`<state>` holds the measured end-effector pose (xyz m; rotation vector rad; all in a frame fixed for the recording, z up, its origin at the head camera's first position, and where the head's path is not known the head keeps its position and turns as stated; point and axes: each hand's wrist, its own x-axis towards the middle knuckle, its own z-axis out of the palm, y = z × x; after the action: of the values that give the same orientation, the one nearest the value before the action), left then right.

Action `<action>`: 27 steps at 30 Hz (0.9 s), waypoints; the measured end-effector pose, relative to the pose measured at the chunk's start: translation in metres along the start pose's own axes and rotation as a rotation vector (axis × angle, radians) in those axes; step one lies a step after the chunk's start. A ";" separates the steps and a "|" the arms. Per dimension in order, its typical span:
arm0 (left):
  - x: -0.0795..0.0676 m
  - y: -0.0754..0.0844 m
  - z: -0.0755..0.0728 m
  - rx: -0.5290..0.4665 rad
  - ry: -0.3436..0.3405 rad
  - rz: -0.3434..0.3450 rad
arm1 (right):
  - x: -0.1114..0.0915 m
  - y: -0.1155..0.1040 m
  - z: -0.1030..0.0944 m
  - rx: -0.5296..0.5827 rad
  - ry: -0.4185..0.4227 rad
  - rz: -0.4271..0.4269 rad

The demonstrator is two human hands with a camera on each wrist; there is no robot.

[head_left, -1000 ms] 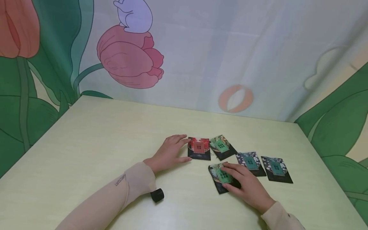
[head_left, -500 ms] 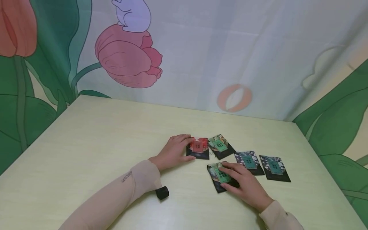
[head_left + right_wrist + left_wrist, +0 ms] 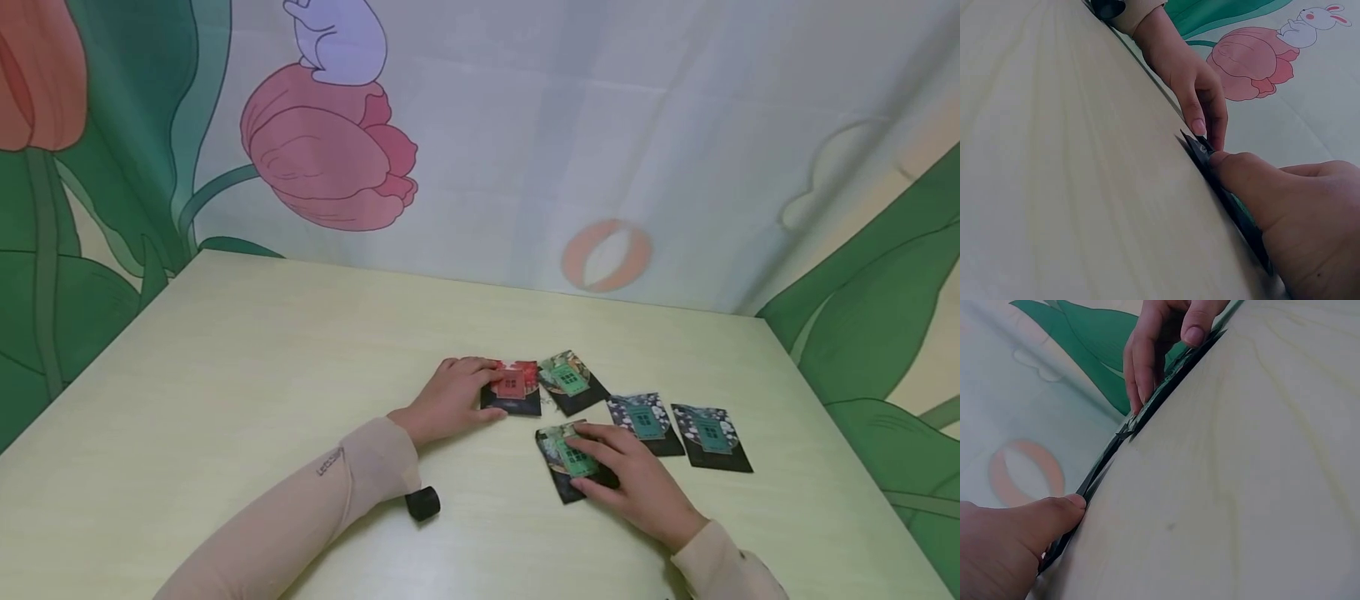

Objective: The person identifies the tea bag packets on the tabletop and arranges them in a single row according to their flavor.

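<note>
Your left hand pinches the flat red-and-black packet; your right hand pinches the flat green-and-black packet.

I look forward and down in the head view, from above and behind the left hand and right hand, well back. My left wrist view sits low and close, tilted, facing the right hand; my right wrist view, also close, faces the left. All three share both hands; head and right wrist share the pink tulip beyond.
</note>
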<state>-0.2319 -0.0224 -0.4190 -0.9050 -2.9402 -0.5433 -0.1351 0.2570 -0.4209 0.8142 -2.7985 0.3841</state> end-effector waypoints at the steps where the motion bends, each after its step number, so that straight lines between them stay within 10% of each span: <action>1: 0.000 0.000 -0.001 0.000 -0.004 -0.001 | 0.000 0.000 0.000 0.001 0.001 -0.002; 27: -0.031 -0.004 -0.017 0.089 -0.041 0.049 | 0.001 0.001 0.002 0.012 0.014 -0.007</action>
<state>-0.2093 -0.0478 -0.4079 -0.9868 -2.9420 -0.3924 -0.1367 0.2568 -0.4225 0.8204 -2.7824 0.4044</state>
